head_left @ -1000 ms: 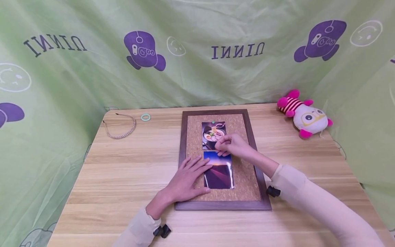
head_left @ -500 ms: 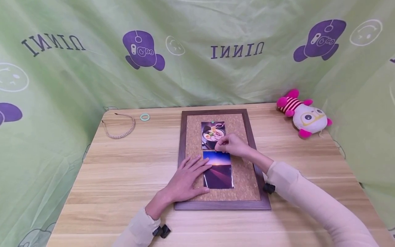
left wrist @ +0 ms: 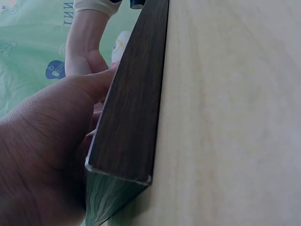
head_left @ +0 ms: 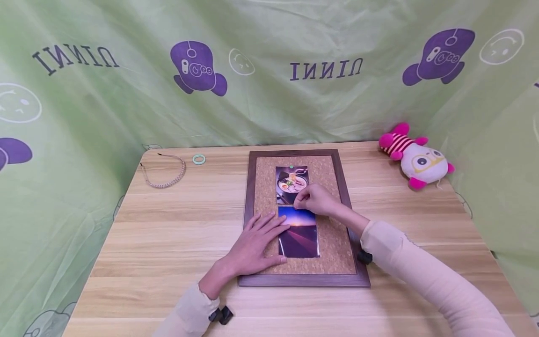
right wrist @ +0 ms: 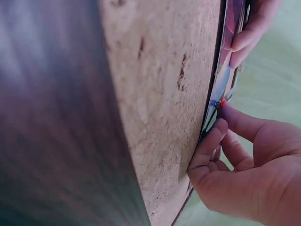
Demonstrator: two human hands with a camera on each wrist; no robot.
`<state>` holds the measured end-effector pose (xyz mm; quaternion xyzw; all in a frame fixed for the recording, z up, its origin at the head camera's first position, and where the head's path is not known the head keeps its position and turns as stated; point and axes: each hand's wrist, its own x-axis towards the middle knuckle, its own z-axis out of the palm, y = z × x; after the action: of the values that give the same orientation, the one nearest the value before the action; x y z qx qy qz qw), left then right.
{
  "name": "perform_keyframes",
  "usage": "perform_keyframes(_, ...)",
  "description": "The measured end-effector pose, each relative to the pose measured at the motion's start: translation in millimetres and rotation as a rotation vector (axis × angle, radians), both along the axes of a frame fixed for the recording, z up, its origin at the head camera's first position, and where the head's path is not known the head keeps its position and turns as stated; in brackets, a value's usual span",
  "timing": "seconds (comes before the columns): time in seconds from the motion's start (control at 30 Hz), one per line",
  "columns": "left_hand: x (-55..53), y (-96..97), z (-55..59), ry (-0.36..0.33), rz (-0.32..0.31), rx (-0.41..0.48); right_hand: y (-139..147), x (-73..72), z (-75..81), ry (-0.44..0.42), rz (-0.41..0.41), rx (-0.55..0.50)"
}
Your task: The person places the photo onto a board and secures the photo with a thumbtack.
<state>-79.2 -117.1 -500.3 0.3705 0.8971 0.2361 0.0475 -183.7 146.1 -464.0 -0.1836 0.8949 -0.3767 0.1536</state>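
A cork board (head_left: 337,252) with a dark wooden frame lies flat on the table. My left hand (head_left: 254,248) rests on it with fingers spread, the fingertips touching the left side of a sunset photo (head_left: 300,241). At that photo's top edge, my right hand (head_left: 316,200) pinches a small red push pin (right wrist: 223,100), which shows between thumb and finger in the right wrist view. Directly above is a ramen photo (head_left: 287,180), its top held by a green push pin (head_left: 291,166). The right hand covers the ramen photo's lower right corner.
At the back left of the wooden table (head_left: 181,243) lie a beaded headband (head_left: 168,184) and a mint-green ring (head_left: 199,159). A plush toy (head_left: 423,164) with pink limbs lies at the back right. Green printed cloth (head_left: 261,107) hangs behind and beside the table.
My right wrist and forearm have shifted a little to the left, while the fingertips stay at the sunset photo's top edge. The left hand keeps its place on the board.
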Motion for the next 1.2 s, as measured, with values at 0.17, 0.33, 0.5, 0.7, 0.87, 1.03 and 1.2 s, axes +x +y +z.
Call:
perform_keyframes(0.17, 0.4, 0.1, 0.3, 0.011, 0.0, -0.003, -2.4, -0.2, 2.6, -0.019, -0.021, 0.041)
perform_keyframes(0.33, 0.8, 0.6, 0.0, 0.01, -0.004, -0.007, -4.3, -0.2, 4.8, -0.033, -0.049, 0.087)
perform_keyframes(0.5, 0.7, 1.0, -0.5, 0.006, -0.004, -0.01, -5.2, 0.1, 5.6, -0.034, -0.061, 0.092)
perform_keyframes(0.7, 0.0, 0.6, -0.5, 0.009, 0.001, -0.013, -5.9, -0.4, 5.4, -0.022, -0.073, 0.077)
perform_keyframes(0.87, 0.0, 0.3, 0.0, 0.005, 0.0, -0.008, -6.8, -1.2, 4.6, -0.022, -0.099, 0.071)
perform_keyframes(1.03, -0.1, 0.2, -0.6, 0.004, -0.003, -0.011, -8.1, -3.0, 1.3, 0.014, -0.088, 0.102)
perform_keyframes(1.2, 0.3, 0.1, -0.1, 0.01, -0.006, -0.003, -10.6, -3.3, 1.5, 0.057, -0.073, 0.124)
